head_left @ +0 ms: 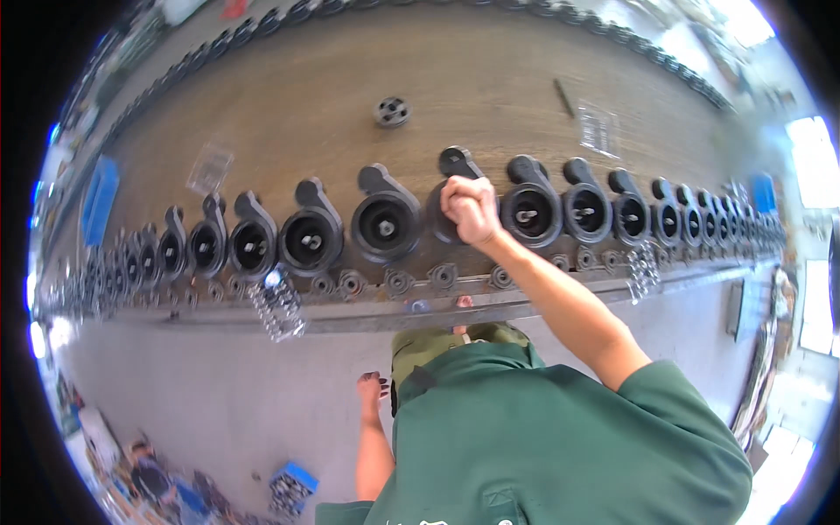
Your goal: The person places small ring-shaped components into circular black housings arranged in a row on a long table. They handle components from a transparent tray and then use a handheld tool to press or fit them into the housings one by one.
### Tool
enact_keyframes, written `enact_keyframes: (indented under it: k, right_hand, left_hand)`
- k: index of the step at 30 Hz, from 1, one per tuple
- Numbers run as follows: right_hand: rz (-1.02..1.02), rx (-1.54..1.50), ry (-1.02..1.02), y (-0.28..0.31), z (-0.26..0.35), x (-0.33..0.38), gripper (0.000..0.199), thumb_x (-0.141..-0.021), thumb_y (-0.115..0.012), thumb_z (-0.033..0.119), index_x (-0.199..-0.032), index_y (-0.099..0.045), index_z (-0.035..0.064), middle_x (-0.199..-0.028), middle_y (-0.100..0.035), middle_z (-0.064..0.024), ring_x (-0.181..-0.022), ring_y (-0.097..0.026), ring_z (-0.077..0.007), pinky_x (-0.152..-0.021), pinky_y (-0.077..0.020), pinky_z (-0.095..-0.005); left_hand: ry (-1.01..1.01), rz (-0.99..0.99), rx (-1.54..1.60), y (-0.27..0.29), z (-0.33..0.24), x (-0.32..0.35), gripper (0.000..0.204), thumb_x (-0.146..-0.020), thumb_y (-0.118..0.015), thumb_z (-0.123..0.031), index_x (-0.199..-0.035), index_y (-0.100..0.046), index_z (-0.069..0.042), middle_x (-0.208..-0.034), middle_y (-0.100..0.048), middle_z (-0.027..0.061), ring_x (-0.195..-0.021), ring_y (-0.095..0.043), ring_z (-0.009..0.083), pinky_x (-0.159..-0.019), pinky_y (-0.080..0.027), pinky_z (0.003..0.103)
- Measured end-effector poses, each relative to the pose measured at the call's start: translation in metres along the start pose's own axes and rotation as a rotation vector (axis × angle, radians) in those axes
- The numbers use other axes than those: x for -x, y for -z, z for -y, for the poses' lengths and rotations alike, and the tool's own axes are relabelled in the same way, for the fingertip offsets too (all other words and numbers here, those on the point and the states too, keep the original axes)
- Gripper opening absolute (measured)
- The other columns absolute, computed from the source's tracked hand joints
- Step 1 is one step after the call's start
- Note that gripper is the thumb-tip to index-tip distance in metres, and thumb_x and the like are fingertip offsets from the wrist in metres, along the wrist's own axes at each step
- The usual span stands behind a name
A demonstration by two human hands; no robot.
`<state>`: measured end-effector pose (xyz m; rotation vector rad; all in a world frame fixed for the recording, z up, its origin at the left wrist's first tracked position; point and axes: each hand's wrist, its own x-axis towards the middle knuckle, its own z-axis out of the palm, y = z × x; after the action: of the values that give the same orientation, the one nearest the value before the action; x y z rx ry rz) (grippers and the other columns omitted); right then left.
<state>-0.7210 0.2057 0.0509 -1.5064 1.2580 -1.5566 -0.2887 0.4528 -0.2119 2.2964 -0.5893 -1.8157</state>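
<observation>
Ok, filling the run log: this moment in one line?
right hand on black housing | left hand hanging free | housings in row on bench

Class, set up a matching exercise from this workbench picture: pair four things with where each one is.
Things:
1. right hand
2. left hand
3. round disc
4. blue bin

Places:
A. hanging beside the leg
B. far left on the bench
C. alone behind the row of housings
D. on a black housing

Pairs: 1-D, 2-A, 3-C, 4-B

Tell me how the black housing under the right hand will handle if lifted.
The black housing under the right hand looks like thick cast metal, so probably rigid and heavy. Its round body might roll, though the protruding arm should stop it.
</observation>
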Motion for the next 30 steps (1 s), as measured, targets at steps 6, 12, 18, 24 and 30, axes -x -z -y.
enact_keyframes:
  k: [6,12,18,24,30]
  right_hand:
    - [-0.142,-0.184,-0.157,0.001,0.003,-0.011,0.015,-0.079,-0.044,0.004,-0.068,-0.054,0.0006,-0.056,-0.050,-0.0025,-0.046,-0.042,-0.0093,-0.045,-0.0306,-0.0263]
    - [-0.535,-0.437,-0.045,0.058,0.088,-0.006,0.015,-0.080,-0.040,0.002,-0.083,-0.055,-0.0002,-0.057,-0.049,-0.0045,-0.045,-0.036,-0.0093,-0.043,-0.0320,-0.0260]
    - [-0.612,-0.327,0.013,0.103,0.041,0.035,0.018,-0.082,-0.035,-0.001,-0.076,-0.053,-0.0025,-0.058,-0.046,-0.0052,-0.045,-0.036,-0.0105,-0.046,-0.0349,-0.0269]
    - [-0.502,-0.228,-0.169,0.094,0.015,0.038,0.016,-0.080,-0.038,-0.001,-0.075,-0.052,-0.0034,-0.056,-0.046,-0.0064,-0.046,-0.037,-0.0109,-0.048,-0.0360,-0.0268]
    - [-0.297,-0.193,-0.139,0.116,-0.005,0.046,0.018,-0.075,-0.041,0.002,-0.066,-0.055,-0.0034,-0.055,-0.051,-0.0019,-0.048,-0.041,-0.0056,-0.045,-0.0304,-0.0226]
  left_hand:
    - [-0.190,0.114,-0.053,-0.016,-0.084,-0.028,0.027,-0.094,-0.057,-0.023,-0.111,-0.060,-0.002,-0.091,-0.071,0.0151,-0.068,-0.070,0.0246,-0.055,-0.056,0.039]
    - [-0.152,0.130,-0.185,0.004,-0.075,-0.064,0.028,-0.093,-0.057,-0.022,-0.109,-0.060,0.001,-0.087,-0.071,0.0161,-0.065,-0.071,0.0267,-0.053,-0.057,0.040]
    - [0.065,0.117,-0.316,0.016,-0.055,-0.076,0.028,-0.097,-0.053,-0.027,-0.114,-0.057,-0.005,-0.089,-0.068,0.0147,-0.069,-0.068,0.0278,-0.061,-0.055,0.043]
    - [0.062,0.117,-0.302,0.008,-0.062,-0.056,0.028,-0.096,-0.054,-0.024,-0.116,-0.056,-0.005,-0.091,-0.068,0.0143,-0.073,-0.068,0.0267,-0.063,-0.056,0.043]
    - [-0.111,0.057,-0.116,-0.028,-0.059,-0.016,0.028,-0.093,-0.052,-0.022,-0.112,-0.057,-0.001,-0.091,-0.068,0.0141,-0.073,-0.069,0.0259,-0.064,-0.056,0.041]
